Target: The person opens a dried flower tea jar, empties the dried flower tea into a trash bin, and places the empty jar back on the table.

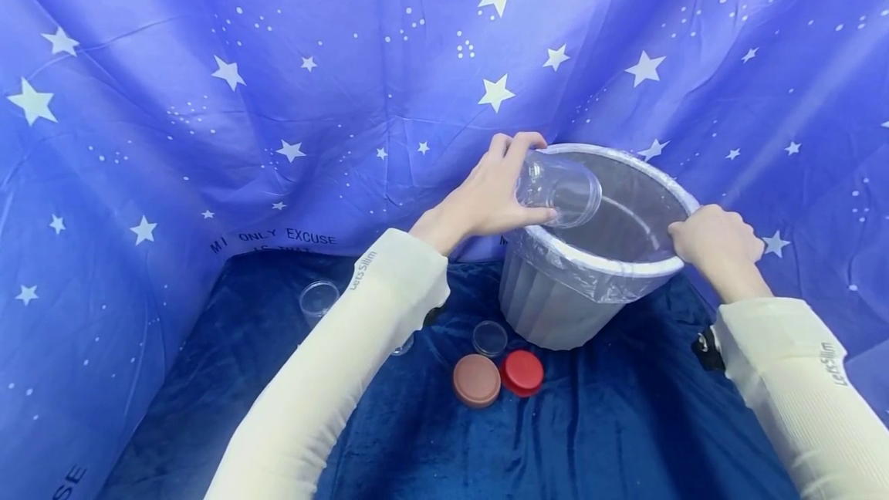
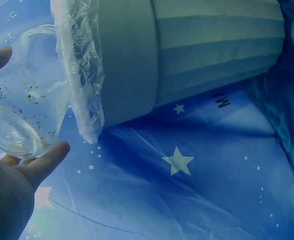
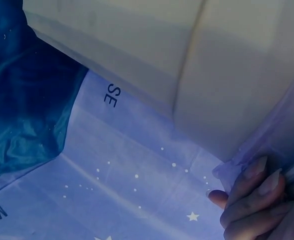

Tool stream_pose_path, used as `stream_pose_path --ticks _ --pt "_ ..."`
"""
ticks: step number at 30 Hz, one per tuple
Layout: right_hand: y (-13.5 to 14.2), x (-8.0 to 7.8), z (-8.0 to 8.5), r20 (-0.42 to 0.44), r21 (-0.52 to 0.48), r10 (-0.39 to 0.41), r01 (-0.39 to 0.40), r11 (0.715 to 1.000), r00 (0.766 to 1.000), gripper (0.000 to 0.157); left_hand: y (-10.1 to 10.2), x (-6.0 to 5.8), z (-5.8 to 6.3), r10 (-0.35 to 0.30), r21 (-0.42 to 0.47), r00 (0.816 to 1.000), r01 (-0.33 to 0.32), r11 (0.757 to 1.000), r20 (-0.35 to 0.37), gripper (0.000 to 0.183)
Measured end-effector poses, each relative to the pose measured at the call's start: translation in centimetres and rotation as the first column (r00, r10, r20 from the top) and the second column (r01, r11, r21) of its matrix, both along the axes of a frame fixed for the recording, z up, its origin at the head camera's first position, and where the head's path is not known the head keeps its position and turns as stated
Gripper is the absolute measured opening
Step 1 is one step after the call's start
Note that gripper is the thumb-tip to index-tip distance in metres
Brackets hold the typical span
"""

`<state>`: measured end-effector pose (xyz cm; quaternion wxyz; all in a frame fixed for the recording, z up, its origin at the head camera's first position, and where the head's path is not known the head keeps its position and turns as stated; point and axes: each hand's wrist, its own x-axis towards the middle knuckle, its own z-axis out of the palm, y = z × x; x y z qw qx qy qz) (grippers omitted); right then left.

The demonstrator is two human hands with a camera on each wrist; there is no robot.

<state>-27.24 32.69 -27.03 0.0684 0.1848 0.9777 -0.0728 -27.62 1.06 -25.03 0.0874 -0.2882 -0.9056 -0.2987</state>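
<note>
My left hand (image 1: pixel 493 191) grips a clear plastic jar (image 1: pixel 559 190) tipped on its side over the near-left rim of a grey trash bin (image 1: pixel 556 307). Dark specks cling inside the jar (image 2: pixel 29 95) in the left wrist view, where thumb and fingers wrap round it. A thin clear bag lines the bin, folded over its rim (image 1: pixel 597 261). On the bin's right side, my right hand (image 1: pixel 718 241) holds the rim, its fingers (image 3: pixel 254 187) curled over the liner in the right wrist view.
In front of the bin lie a brown lid (image 1: pixel 476 380), a red lid (image 1: pixel 522 373) and a small clear round piece (image 1: pixel 489 339). Another clear container (image 1: pixel 319 299) stands behind the left forearm. Dark blue cloth (image 1: pixel 625 423) covers the surface, and a starry curtain (image 1: pixel 389 45) hangs close behind.
</note>
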Motion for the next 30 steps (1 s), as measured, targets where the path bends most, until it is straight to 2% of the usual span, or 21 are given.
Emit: stream_pose_path --ticks 7,12,18,22,26,30 --pt "0.0 -0.1 0.0 -0.006 -0.001 -0.001 0.001 1.000 1.000 0.071 -0.4 0.1 0.0 -0.007 -0.003 1.000 0.007 1.000 0.000 0.081" --pt "-0.1 -0.2 -0.1 -0.005 -0.005 0.002 -0.002 1.000 1.000 0.071 -0.6 0.0 0.3 0.012 -0.022 0.999 -0.011 1.000 0.041 0.080" --pt "0.0 0.0 0.0 -0.011 -0.014 -0.001 0.001 1.000 1.000 0.069 -0.9 -0.1 0.3 0.011 0.002 0.998 -0.011 1.000 0.065 0.082" --pt "0.0 0.0 0.0 -0.011 -0.020 -0.006 0.006 1.000 1.000 0.069 -0.7 -0.2 0.2 -0.020 0.009 1.000 0.020 1.000 0.012 0.082" --pt "0.2 0.0 -0.1 -0.019 -0.025 -0.009 0.008 1.000 1.000 0.069 -0.2 -0.3 0.3 -0.049 -0.021 0.997 0.048 0.999 -0.056 0.082" --pt "0.2 0.0 -0.1 -0.029 -0.030 -0.007 0.006 1.000 1.000 0.069 0.1 -0.4 0.5 -0.062 -0.079 0.996 0.056 0.995 -0.071 0.088"
